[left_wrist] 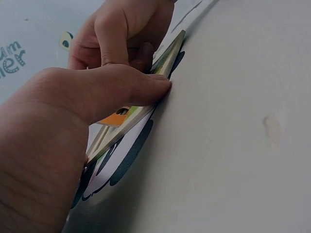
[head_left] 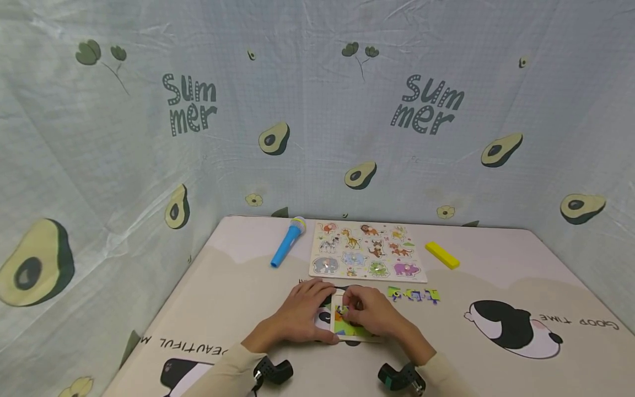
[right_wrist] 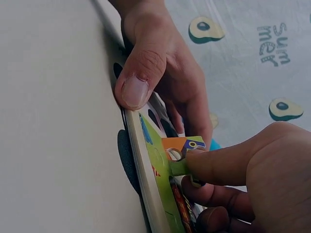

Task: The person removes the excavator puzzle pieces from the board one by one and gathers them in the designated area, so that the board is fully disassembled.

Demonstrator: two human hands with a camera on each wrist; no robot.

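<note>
My left hand (head_left: 303, 313) holds a small wooden jigsaw puzzle board (right_wrist: 149, 177) by its left side, with the thumb (right_wrist: 138, 85) against the near edge and the fingers toward the far edge. Over the board, my right hand (head_left: 371, 310) pinches an orange, green and blue puzzle piece (right_wrist: 174, 143) between thumb and fingers. That piece stands tilted up from the board's green printed surface, and its lower part is partly hidden by the fingers. Several loose puzzle pieces (head_left: 414, 295) lie in a row just right of the board.
Behind the hands lies a larger animal peg puzzle (head_left: 364, 262). A blue toy microphone (head_left: 288, 242) is at its left, a yellow block (head_left: 442, 255) at its right. The tabletop (head_left: 238, 298) has printed cartoon figures and lettering. Avocado-patterned cloth (head_left: 317, 99) surrounds the table's back and sides.
</note>
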